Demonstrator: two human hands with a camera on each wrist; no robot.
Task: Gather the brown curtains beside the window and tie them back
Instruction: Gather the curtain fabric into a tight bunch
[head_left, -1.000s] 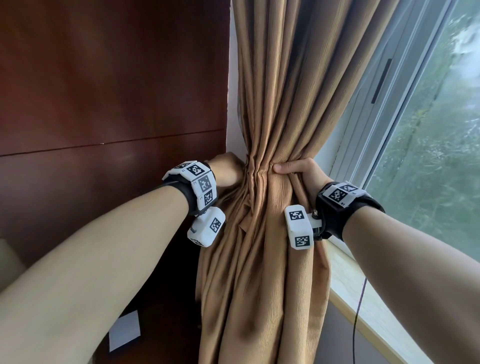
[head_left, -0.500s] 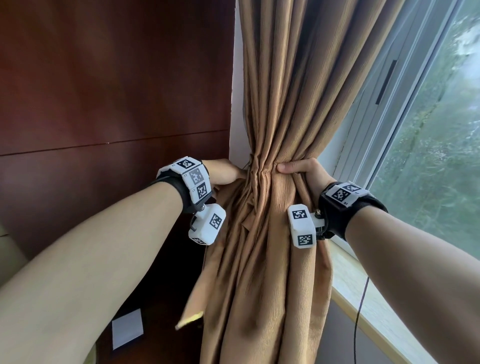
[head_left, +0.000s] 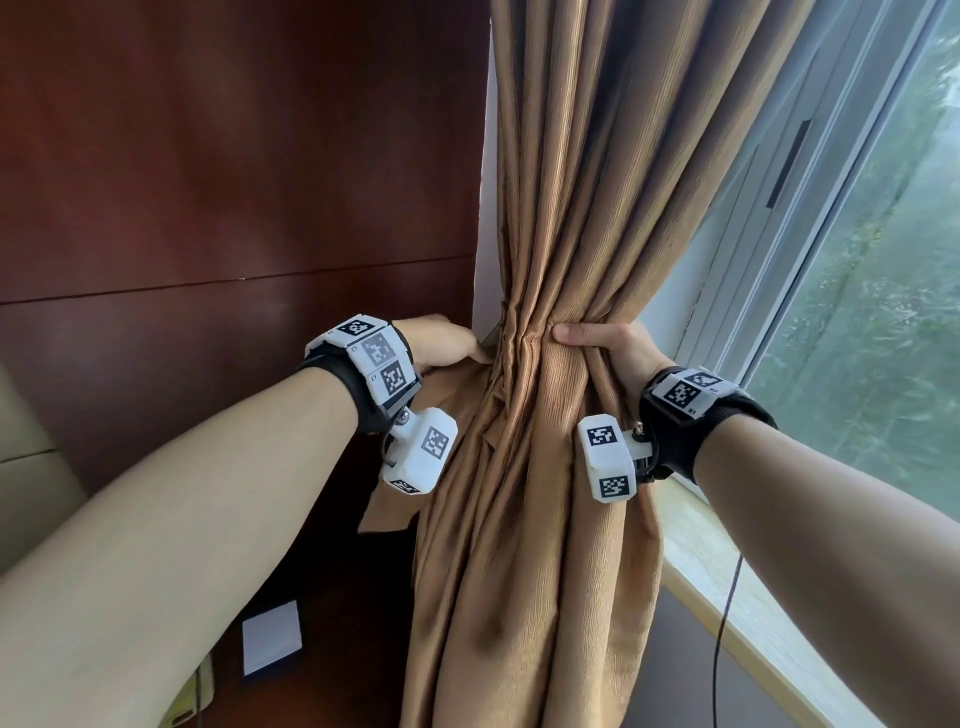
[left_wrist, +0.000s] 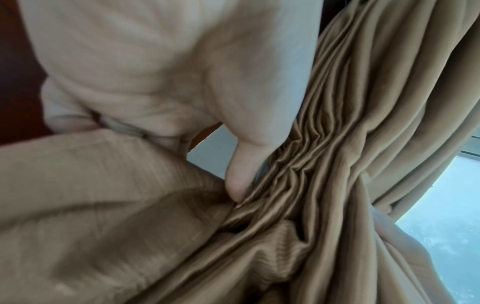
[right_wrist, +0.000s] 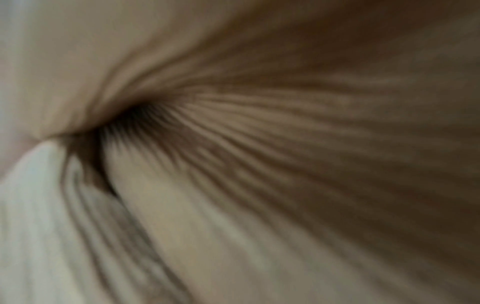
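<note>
The brown curtain (head_left: 561, 208) hangs between the wood wall and the window, pinched into a tight waist at mid height. My right hand (head_left: 608, 348) grips that waist from the right, thumb across the front. My left hand (head_left: 441, 345) is at the left of the waist and holds a flat strip of the same brown fabric (head_left: 447, 384); the strip's loose end (head_left: 384, 514) hangs below my wrist. In the left wrist view my fingers (left_wrist: 67, 115) curl over the strip (left_wrist: 103, 185) and my thumb (left_wrist: 241, 174) presses into the pleats (left_wrist: 337, 164). The right wrist view shows only blurred curtain folds (right_wrist: 285, 164).
A dark wood panel wall (head_left: 234, 182) fills the left. The window frame (head_left: 779, 234) and glass (head_left: 883, 364) are at the right, with a pale sill (head_left: 727, 597) and a black cable (head_left: 724, 623) below. A white paper (head_left: 271, 636) lies lower left.
My left hand has drawn the fabric strip out to the left of the bunch, and its loose end has risen. The right hand keeps its grip on the waist.
</note>
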